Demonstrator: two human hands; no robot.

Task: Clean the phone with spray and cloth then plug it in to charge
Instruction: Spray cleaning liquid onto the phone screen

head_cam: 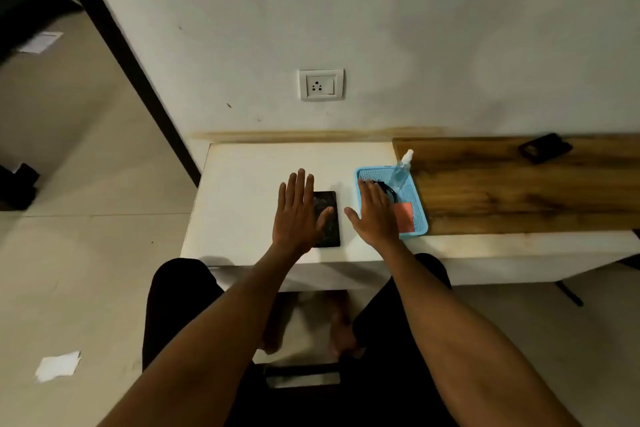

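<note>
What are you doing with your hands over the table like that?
A person sits at a white table with both hands out flat. The left hand is over a black phone lying flat. The right hand is over a blue basket, which holds a spray bottle, an orange cloth and a black cable. Neither hand grips anything. Nothing is plugged into the wall socket.
</note>
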